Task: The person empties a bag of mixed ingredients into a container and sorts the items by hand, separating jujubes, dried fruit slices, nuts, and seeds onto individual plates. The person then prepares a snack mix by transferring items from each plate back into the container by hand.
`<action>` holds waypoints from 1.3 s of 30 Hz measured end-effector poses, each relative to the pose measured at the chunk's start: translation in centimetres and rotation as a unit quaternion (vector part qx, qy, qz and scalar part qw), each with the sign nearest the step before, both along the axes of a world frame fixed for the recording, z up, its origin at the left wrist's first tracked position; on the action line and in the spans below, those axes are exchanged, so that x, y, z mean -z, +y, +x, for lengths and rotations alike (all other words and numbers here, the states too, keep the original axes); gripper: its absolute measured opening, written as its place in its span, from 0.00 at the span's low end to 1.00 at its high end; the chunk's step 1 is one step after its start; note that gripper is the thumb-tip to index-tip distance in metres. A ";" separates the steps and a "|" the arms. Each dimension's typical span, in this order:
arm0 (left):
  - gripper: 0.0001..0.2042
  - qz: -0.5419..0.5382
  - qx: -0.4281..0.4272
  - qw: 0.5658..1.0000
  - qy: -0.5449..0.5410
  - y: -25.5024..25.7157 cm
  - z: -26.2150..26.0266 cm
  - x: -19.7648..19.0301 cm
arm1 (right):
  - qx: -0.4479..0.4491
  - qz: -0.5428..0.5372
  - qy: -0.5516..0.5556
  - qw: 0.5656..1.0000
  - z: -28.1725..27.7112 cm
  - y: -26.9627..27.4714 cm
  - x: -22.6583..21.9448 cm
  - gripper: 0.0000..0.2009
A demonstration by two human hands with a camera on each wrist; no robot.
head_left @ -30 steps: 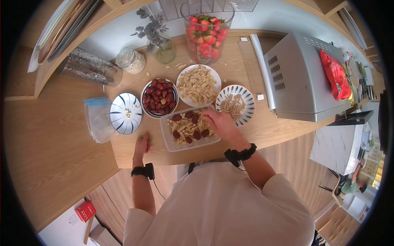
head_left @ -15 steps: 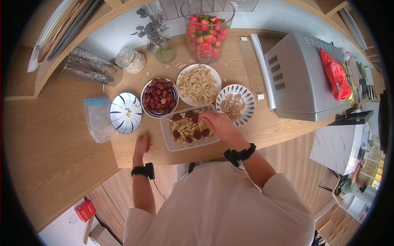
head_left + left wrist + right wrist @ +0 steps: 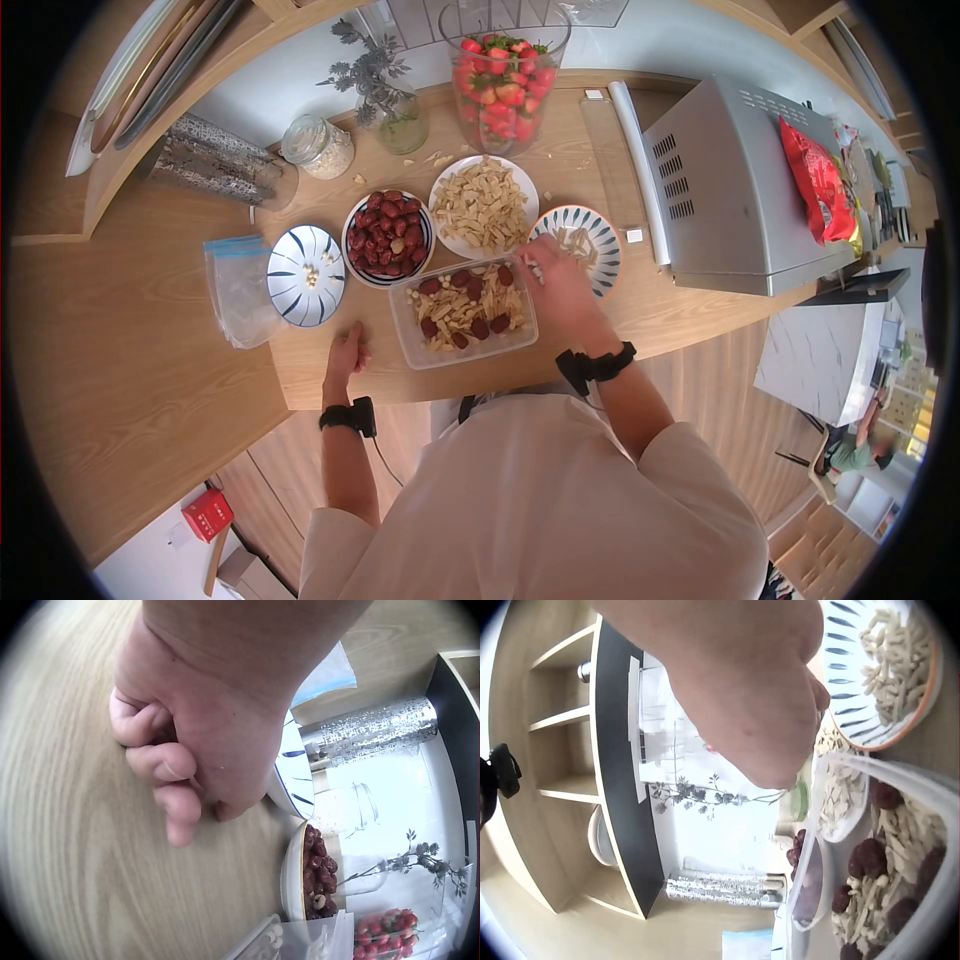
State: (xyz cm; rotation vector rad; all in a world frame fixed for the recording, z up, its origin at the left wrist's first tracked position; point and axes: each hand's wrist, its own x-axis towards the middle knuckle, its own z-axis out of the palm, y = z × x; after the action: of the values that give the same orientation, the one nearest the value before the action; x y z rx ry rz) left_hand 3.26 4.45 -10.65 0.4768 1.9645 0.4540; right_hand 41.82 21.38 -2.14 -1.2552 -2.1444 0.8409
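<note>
My right hand is over the left rim of the striped plate, which bears pale, thin root strips. Its thumb and fingers stand apart beside the clear plastic container; in the right wrist view the fingertips are largely hidden behind the hand. Inside that container lie red dates, pale strips and small white pieces. My left hand rests on the tabletop left of the container, its fingers loosely curled around nothing.
Behind the container stand a bowl of red dates and a plate of pale slices. A blue-striped bowl and plastic bags are on the left. Farther back are a strawberry-filled vase and a lidded jar; a metal appliance stands right.
My right hand has left the inside of the container and moved right, to the striped plate's left rim. The left hand has stayed where it was.
</note>
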 end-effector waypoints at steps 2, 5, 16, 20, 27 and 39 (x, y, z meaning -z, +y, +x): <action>0.35 0.000 0.001 1.000 0.001 0.0 -0.1 0.1 | 0.031 -0.006 -0.021 0.999 1.0 0.9 0.1 0.13; 0.37 0.003 -0.001 1.000 0.000 0.2 -0.1 0.2 | 0.080 0.001 -0.136 0.987 2.5 1.9 0.8 0.22; 0.36 -0.011 0.001 1.000 0.006 0.2 -0.1 0.1 | 0.117 -0.067 -0.287 0.948 4.3 0.7 5.0 0.41; 0.36 -0.007 0.004 1.000 0.004 0.1 -0.3 0.4 | 0.090 -0.134 -0.289 0.944 3.9 1.2 4.5 0.36; 0.36 -0.005 -0.004 1.000 0.001 0.0 -0.3 0.5 | 0.084 -0.117 -0.254 0.957 3.2 1.2 4.4 0.15; 0.36 -0.006 -0.003 1.000 0.004 -0.1 -0.4 0.6 | 0.124 -0.064 -0.206 0.968 3.6 1.4 5.0 0.08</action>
State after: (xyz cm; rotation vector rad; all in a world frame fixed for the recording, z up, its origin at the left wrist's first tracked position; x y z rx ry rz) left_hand 2.87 4.38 -11.28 0.4654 1.9749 0.4433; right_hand 45.42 22.83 -7.09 -1.8583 -2.1980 0.6637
